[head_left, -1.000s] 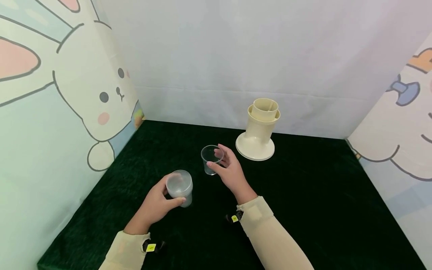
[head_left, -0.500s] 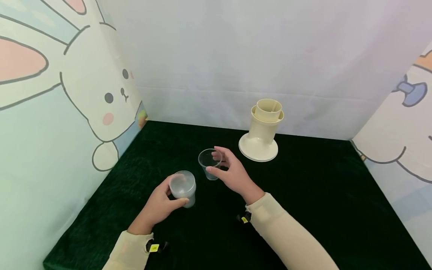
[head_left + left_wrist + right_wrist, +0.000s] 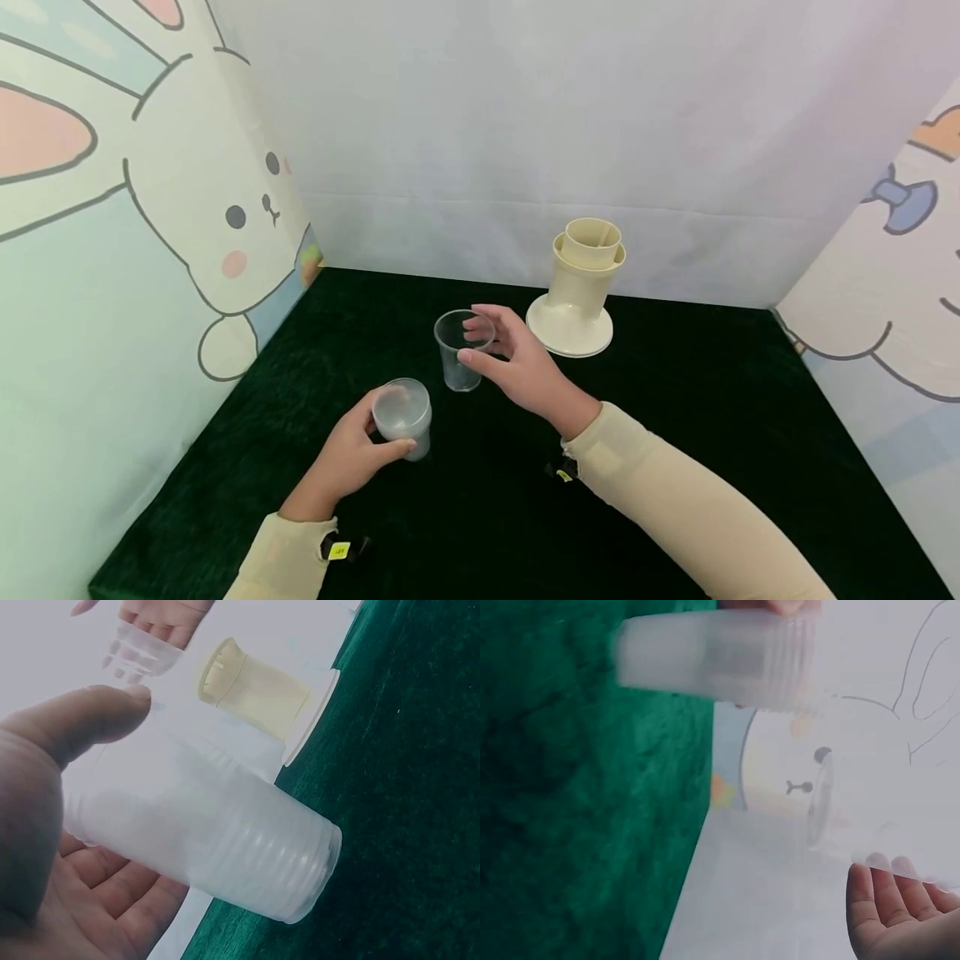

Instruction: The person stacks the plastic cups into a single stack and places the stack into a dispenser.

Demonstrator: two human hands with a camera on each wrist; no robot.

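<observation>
In the head view my left hand (image 3: 345, 454) grips a stack of nested clear plastic cups (image 3: 402, 412), thumb on the near side. Several ridges near the top of the stack show in the left wrist view, where the stack (image 3: 202, 817) is held between thumb and fingers. Farther forward and to the right, my right hand (image 3: 525, 362) holds a single clear plastic cup (image 3: 459, 354) upright, thumb in front and fingers behind. The cup and the stack are apart. In the right wrist view the stack (image 3: 705, 656) shows at the top, above my right hand (image 3: 900, 907).
A cream cylindrical holder (image 3: 577, 292) with a wide round base stands at the back of the table, right of the hands. Dark green cloth (image 3: 712, 433) covers the table. A white curtain hangs behind, and walls with cartoon rabbits (image 3: 210, 192) flank both sides.
My right hand has shifted slightly left and up with its cup, and the right forearm has swung outward to the right. The left hand and its stack stay nearly where they were.
</observation>
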